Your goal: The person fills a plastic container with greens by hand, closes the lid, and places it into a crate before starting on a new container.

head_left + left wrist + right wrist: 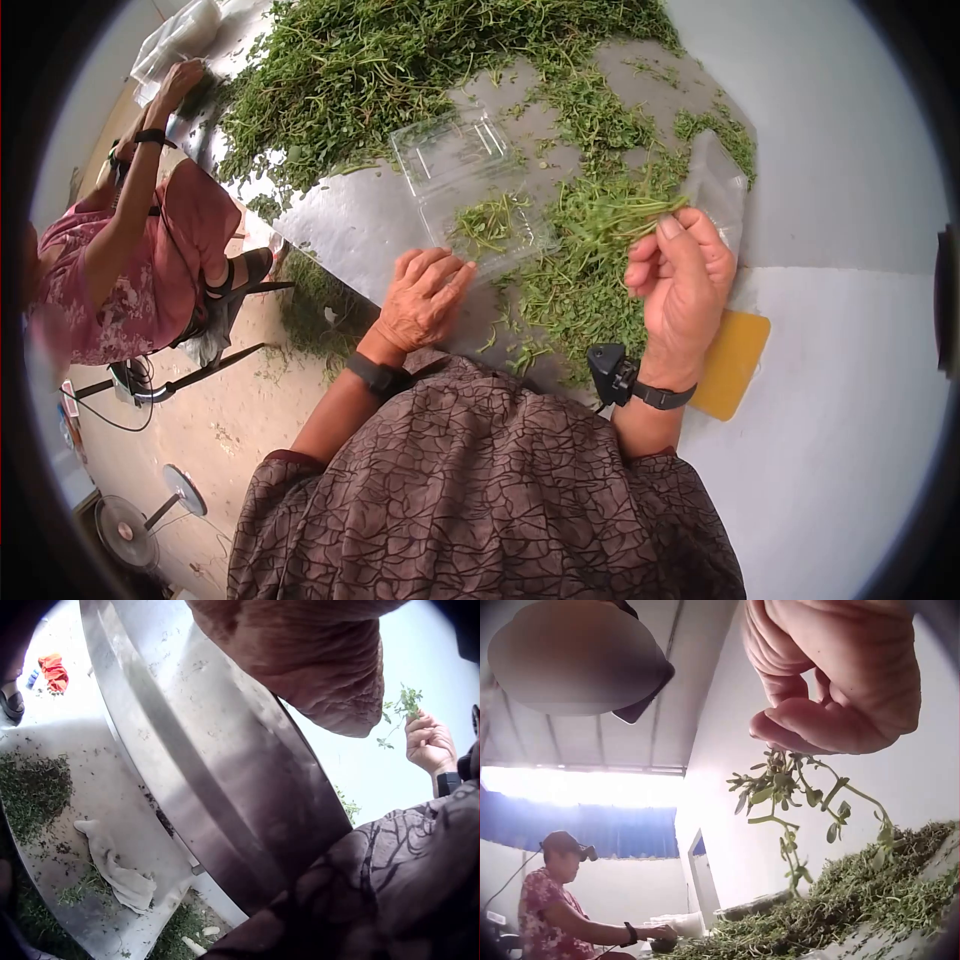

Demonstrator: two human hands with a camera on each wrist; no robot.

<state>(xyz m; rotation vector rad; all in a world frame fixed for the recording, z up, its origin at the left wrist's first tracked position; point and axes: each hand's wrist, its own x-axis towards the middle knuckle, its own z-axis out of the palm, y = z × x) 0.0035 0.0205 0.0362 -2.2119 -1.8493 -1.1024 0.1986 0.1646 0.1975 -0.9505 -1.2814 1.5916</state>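
Observation:
Between thumb and fingers my right hand (pixel 690 270) pinches a small bunch of green leafy stems (pixel 632 212), held over the loose greens on the table. Small fleshy leaves on these stems (pixel 780 784) dangle below the fingertips in the right wrist view. My left hand (pixel 420 298), its fingers loosely bent and holding nothing, is at the near edge of a clear plastic clamshell box (pixel 432 212). The box lies with its lid folded back, and a few green sprigs (pixel 490 222) are in its near half. Only part of the left hand (pixel 315 667) shows in the left wrist view.
A large heap of greens (pixel 360 80) covers the table's far side. A yellow board (pixel 735 365) lies right of my right wrist, near a clear plastic bag (pixel 715 180). Another person (pixel 130 250) sits at the left, and a fan (pixel 128 530) stands on the floor.

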